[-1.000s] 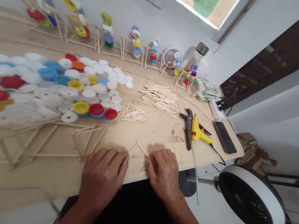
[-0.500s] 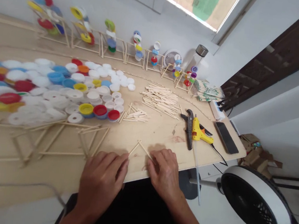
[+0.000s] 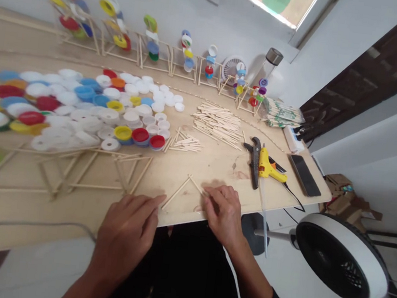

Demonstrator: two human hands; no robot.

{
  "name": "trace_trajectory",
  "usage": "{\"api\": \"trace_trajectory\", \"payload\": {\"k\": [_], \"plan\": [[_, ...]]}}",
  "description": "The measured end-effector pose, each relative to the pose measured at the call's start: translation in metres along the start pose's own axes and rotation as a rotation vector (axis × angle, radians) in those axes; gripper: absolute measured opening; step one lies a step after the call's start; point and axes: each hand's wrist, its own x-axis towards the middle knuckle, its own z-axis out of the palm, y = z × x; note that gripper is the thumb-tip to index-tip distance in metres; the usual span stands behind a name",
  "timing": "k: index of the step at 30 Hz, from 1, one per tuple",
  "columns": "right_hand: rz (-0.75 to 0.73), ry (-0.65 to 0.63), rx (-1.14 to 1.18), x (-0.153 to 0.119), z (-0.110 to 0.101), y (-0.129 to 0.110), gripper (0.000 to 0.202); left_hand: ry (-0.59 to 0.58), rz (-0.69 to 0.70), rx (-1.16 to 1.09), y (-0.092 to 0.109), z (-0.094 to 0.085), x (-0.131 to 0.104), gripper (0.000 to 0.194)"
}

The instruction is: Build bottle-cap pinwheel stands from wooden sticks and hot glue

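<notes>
Two thin wooden sticks lie on the table near its front edge, their far tips meeting in an upside-down V. The left stick [image 3: 175, 193] is free of any finger. My left hand [image 3: 127, 229] rests just left of it at the table edge, fingers stretched forward and holding nothing. My right hand [image 3: 223, 214] has its fingertips closed on the near end of the right stick [image 3: 196, 184], which they partly hide. Beyond them lie a small pile of short sticks [image 3: 186, 143] and a larger pile of long sticks [image 3: 219, 125].
Bottle caps [image 3: 80, 116] cover the left of the table, with triangular stick frames [image 3: 99, 187] before them. Cap-and-stick models [image 3: 152, 48] line the wall. At right are a cutter [image 3: 254, 162], a yellow glue gun [image 3: 270, 166], a phone [image 3: 304, 175] and a fan [image 3: 339, 261].
My left hand has let go of the left stick and drawn back to the left. My right hand stays at the right stick. The view has shifted slightly.
</notes>
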Motion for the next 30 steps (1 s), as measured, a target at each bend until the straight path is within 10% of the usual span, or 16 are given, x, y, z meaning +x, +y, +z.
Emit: {"api": "trace_trajectory", "payload": {"k": [30], "plan": [[0.080, 0.032, 0.120, -0.016, -0.010, 0.003, 0.018, -0.039, 0.006, -0.012, -0.002, 0.001, -0.007, 0.016]]}}
